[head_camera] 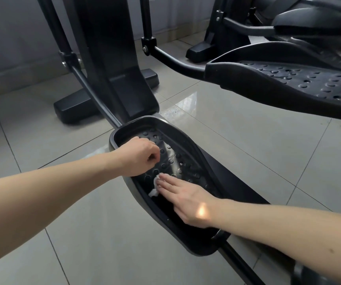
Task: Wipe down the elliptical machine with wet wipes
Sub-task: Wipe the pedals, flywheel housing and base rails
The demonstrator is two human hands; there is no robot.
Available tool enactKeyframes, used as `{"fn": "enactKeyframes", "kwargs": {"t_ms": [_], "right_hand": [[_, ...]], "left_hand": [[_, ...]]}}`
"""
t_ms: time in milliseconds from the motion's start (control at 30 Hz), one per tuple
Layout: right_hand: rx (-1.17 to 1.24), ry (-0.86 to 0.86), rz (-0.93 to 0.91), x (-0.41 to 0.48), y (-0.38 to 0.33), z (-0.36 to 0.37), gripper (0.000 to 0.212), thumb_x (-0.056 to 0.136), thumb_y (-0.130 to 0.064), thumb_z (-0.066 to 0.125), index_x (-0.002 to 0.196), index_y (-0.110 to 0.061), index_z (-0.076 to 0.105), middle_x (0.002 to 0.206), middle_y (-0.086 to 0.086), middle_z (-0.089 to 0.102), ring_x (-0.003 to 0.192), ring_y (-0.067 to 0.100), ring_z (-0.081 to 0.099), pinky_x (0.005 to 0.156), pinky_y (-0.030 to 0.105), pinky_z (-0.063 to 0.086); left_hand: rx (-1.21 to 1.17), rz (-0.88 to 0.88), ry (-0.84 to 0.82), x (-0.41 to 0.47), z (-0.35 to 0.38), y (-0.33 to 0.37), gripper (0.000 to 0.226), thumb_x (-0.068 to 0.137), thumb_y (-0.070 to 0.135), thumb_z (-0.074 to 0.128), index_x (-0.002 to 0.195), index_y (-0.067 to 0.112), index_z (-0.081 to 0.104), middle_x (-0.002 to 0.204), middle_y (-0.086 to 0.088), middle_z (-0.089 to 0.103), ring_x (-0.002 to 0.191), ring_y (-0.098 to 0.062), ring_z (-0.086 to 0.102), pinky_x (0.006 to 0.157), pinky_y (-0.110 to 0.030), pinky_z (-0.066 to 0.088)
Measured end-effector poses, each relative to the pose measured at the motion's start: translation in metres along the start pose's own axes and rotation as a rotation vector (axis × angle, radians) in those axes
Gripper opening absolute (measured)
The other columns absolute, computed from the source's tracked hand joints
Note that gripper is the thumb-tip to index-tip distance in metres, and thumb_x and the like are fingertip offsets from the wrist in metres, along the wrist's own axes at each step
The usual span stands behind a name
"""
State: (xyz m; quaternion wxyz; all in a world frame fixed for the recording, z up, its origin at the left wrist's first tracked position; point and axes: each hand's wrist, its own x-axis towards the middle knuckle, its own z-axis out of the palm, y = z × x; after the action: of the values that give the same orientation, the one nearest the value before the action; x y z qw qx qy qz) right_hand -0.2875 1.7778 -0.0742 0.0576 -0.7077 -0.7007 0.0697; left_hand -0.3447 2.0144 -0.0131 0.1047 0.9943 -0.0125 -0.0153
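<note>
Tiled floor (237,145) below; R hand (186,200) is pressing wipe (154,191) flat-fingered onto pedal (188,141), L hand (138,157) curled empty just ahead, prob. steadying it.

— What's the floor like?
— Large, pale, glossy tiles (237,161) with thin dark joints. A bright patch of light (183,105) reflects off them.
— And the walls?
— A plain grey wall (11,33) at the back left, rather dim. A paler band (21,77) runs along its foot, possibly a skirting board.
</note>
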Motion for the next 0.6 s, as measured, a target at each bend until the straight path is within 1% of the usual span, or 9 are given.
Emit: {"fn": "enactKeyframes", "kwargs": {"t_ms": [133, 233, 300, 367, 433, 467, 533, 567, 600], "right_hand": [[-0.015, -0.014, 0.014, -0.014, 0.0, 0.0, 0.067, 0.09, -0.017, 0.028, 0.153, 0.004, 0.038, 0.164, 0.017, 0.031, 0.158, 0.027, 0.013, 0.128, 0.039, 0.018], [-0.041, 0.045, 0.047, -0.059, -0.006, 0.005, 0.059, 0.093, -0.013, 0.038, 0.149, 0.005, 0.045, 0.161, 0.018, 0.036, 0.156, 0.028, 0.022, 0.125, 0.039, 0.026], [-0.1, 0.102, 0.092, -0.078, -0.004, 0.007, 0.055, 0.097, -0.02, 0.041, 0.146, 0.003, 0.05, 0.159, 0.016, 0.04, 0.154, 0.026, 0.028, 0.122, 0.038, 0.032], [-0.1, 0.096, 0.167, -0.075, 0.0, 0.007, 0.057, 0.101, -0.03, 0.041, 0.148, 0.001, 0.049, 0.16, 0.014, 0.039, 0.154, 0.024, 0.027, 0.122, 0.039, 0.032], [-0.067, 0.072, 0.215, -0.054, 0.008, 0.003, 0.064, 0.103, -0.037, 0.034, 0.153, 0.002, 0.039, 0.164, 0.015, 0.031, 0.156, 0.025, 0.019, 0.124, 0.042, 0.027], [-0.041, 0.051, 0.246, -0.04, 0.013, -0.001, 0.069, 0.103, -0.042, 0.026, 0.157, 0.002, 0.03, 0.167, 0.015, 0.023, 0.157, 0.025, 0.01, 0.126, 0.043, 0.021], [-0.011, -0.033, 0.319, -0.018, 0.021, -0.009, 0.078, 0.1, -0.05, 0.011, 0.162, -0.002, 0.011, 0.171, 0.011, 0.004, 0.158, 0.02, -0.008, 0.129, 0.038, 0.004], [-0.012, -0.061, 0.329, -0.013, 0.023, -0.012, 0.079, 0.099, -0.051, 0.008, 0.162, -0.004, 0.006, 0.171, 0.009, -0.001, 0.157, 0.019, -0.011, 0.128, 0.034, -0.003], [-0.008, -0.061, 0.328, -0.014, 0.025, -0.014, 0.078, 0.1, -0.05, 0.009, 0.162, -0.004, 0.007, 0.171, 0.01, 0.0, 0.158, 0.019, -0.01, 0.128, 0.033, -0.004]], "left_hand": [[-0.018, 0.024, 0.01, 0.005, 0.003, 0.005, 0.013, 0.091, 0.02, 0.063, 0.089, 0.025, 0.075, 0.091, 0.013, 0.07, 0.093, -0.012, 0.062, 0.088, -0.031, 0.046], [-0.028, 0.066, 0.002, 0.009, 0.008, 0.01, 0.013, 0.091, 0.022, 0.062, 0.088, 0.027, 0.074, 0.089, 0.013, 0.069, 0.089, -0.01, 0.061, 0.087, -0.033, 0.049], [-0.032, 0.08, -0.014, 0.012, 0.01, 0.01, 0.013, 0.091, 0.023, 0.062, 0.088, 0.027, 0.073, 0.089, 0.014, 0.069, 0.088, -0.009, 0.06, 0.087, -0.032, 0.049], [-0.037, 0.076, -0.021, 0.014, 0.012, 0.01, 0.013, 0.092, 0.024, 0.06, 0.089, 0.028, 0.072, 0.09, 0.015, 0.068, 0.09, -0.008, 0.06, 0.09, -0.03, 0.047], [-0.027, 0.075, -0.029, 0.015, 0.013, 0.013, 0.015, 0.094, 0.026, 0.058, 0.092, 0.029, 0.072, 0.093, 0.016, 0.069, 0.095, -0.007, 0.06, 0.093, -0.028, 0.043], [-0.028, 0.078, -0.031, 0.017, 0.014, 0.015, 0.015, 0.095, 0.026, 0.058, 0.093, 0.029, 0.073, 0.095, 0.016, 0.069, 0.096, -0.007, 0.06, 0.093, -0.027, 0.042], [-0.046, 0.091, -0.035, 0.019, 0.014, 0.02, 0.016, 0.095, 0.025, 0.058, 0.094, 0.028, 0.073, 0.095, 0.015, 0.07, 0.095, -0.006, 0.061, 0.092, -0.025, 0.044], [-0.053, 0.101, -0.035, 0.019, 0.014, 0.022, 0.015, 0.095, 0.024, 0.058, 0.094, 0.027, 0.073, 0.093, 0.015, 0.07, 0.093, -0.006, 0.061, 0.091, -0.025, 0.045], [-0.058, 0.109, -0.036, 0.021, 0.015, 0.024, 0.015, 0.095, 0.023, 0.058, 0.092, 0.027, 0.073, 0.091, 0.015, 0.069, 0.091, -0.007, 0.061, 0.091, -0.026, 0.046]]}}
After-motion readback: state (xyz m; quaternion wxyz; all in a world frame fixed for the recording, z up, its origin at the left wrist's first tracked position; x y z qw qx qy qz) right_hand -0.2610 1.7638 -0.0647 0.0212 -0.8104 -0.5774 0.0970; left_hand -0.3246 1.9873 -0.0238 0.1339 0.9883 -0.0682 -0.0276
